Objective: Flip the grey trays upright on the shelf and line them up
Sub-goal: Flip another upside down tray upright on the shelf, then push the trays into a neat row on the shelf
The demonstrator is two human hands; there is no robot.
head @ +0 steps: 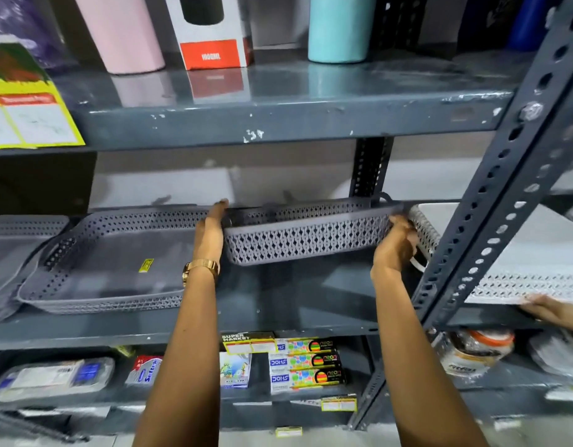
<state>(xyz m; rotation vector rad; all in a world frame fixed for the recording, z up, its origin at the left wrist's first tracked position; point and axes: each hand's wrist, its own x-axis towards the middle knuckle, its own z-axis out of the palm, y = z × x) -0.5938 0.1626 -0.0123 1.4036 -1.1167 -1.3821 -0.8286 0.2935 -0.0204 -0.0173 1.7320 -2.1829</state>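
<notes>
Both arms reach up from the bottom of the frame to the middle shelf. The left hand, gold watch at the wrist, has its fingers hooked over the left end of a grey perforated tray, and the right hand is closed on the tray's right end, so the tray hangs at centre frame, lifted clear of the shelf and open side up. To its left another grey tray lies flat on the shelf, seemingly upright, a yellow sticker on its floor. At the right, a white perforated tray sits just beside the right hand, partly behind the slotted upright post. A third hand enters at the right edge, cut off. More grey trays at far left are blurred.
</notes>
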